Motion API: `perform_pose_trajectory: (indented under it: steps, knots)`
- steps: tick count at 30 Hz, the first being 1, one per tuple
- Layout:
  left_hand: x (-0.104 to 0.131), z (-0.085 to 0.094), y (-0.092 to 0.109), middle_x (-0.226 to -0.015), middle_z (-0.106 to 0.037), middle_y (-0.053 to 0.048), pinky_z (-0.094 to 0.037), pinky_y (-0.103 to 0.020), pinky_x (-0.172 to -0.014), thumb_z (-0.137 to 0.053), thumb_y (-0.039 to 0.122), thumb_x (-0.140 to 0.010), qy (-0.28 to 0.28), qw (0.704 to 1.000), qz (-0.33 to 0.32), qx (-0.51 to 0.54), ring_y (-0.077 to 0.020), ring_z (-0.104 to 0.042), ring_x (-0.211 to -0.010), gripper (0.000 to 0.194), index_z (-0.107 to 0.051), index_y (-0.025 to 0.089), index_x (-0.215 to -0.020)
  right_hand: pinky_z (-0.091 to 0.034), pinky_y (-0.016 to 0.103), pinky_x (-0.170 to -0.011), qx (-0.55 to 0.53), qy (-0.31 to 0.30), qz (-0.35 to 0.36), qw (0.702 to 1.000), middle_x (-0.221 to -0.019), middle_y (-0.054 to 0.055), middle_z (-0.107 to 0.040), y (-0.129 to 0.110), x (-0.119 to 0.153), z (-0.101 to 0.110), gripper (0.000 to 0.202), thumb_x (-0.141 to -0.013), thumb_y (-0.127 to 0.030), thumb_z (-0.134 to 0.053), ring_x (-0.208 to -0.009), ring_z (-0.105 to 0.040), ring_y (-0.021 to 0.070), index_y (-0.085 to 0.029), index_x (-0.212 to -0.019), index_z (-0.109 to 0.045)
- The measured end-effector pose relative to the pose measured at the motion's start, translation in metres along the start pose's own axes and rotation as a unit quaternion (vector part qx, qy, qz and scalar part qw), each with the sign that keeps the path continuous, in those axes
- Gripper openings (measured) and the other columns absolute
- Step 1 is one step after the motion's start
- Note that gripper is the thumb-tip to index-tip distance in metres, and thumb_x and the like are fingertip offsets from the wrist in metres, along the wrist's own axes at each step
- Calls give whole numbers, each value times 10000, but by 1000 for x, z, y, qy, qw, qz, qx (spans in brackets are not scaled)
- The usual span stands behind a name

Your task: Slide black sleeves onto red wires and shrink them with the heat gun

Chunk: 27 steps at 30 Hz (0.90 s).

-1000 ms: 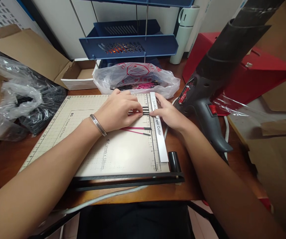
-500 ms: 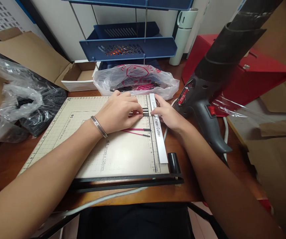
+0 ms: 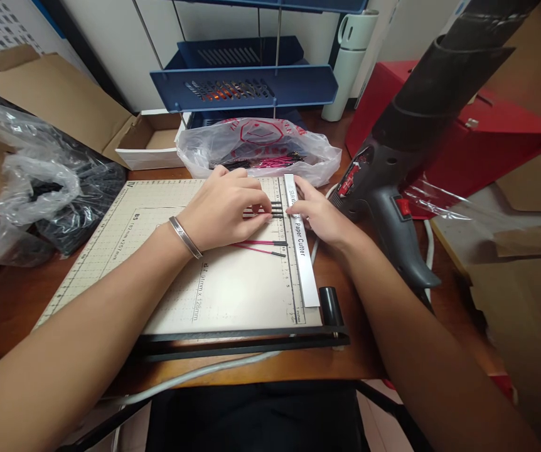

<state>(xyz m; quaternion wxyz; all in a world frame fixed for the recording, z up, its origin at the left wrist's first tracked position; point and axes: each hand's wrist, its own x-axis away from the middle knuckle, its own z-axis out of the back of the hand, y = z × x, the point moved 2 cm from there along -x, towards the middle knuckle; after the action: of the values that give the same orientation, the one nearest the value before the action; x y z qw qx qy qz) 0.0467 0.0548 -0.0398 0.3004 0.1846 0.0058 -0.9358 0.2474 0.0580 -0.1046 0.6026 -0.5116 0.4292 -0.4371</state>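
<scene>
A cream paper cutter board (image 3: 246, 298) printed with ruler lines lies on the wooden desk. My left hand (image 3: 230, 210) rests on it, thumb and fingertips pinched on thin wires whose black ends (image 3: 277, 209) stick out to the right, towards the ruler edge. Below that hand, two loose red wires (image 3: 263, 243) with black tips lie on the board. Along its right side runs a white strip (image 3: 304, 260) marked "Paper Cutter". My right hand (image 3: 317, 210) grips the strip's edge, thumb on top and the other fingers mostly hidden beyond it.
A plastic bag (image 3: 261, 141) of red and black wires sits behind the board. To the right stand a black heat gun (image 3: 397, 182) and a red box (image 3: 487, 138). Opened cardboard boxes (image 3: 150, 141) and bagged black parts (image 3: 58, 194) are at left. A cable (image 3: 204, 375) crosses the front.
The view has shifted very slightly. Both hands keep practically the same place and hold, and the wires lie as before.
</scene>
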Motion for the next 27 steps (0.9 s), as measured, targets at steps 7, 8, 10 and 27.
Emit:
perform_pose_trajectory:
  steps: [7,8,10,27]
  knots:
    - [6,12,2,-835,-760,-33,-363,-375,-815,-663,311,-934,-56,994,-14,88,-195,-590,-807,188,-794,225,-832,-469,545,-1140,-6,-7,-8,1000,-1344,30,-695,0,1,0,539,-750,-234,-630,-1237,-622,327,-266,-1286,-580]
    - [7,12,2,-828,-761,-26,-367,-372,-822,-675,317,-932,-67,992,-19,103,-192,-594,-810,184,-794,228,-824,-464,544,-1145,-5,-5,-6,1000,-1337,32,-696,0,2,0,543,-744,-230,-627,-1245,-618,328,-263,-1284,-580]
    - [7,12,4,-815,-762,-17,-369,-367,-826,-699,329,-925,-78,989,-24,123,-189,-597,-812,176,-795,230,-817,-455,552,-1149,-3,-2,-6,1000,-1319,43,-698,-2,2,0,572,-728,-223,-621,-1242,-614,330,-250,-1297,-570]
    - [7,8,1,-812,-768,-17,-383,-371,-820,-662,293,-939,-87,990,-42,107,-194,-601,-808,182,-800,239,-832,-427,535,-1194,2,-15,13,1000,-1291,30,-698,-3,2,1,545,-718,-210,-631,-1270,-598,325,-258,-1258,-577]
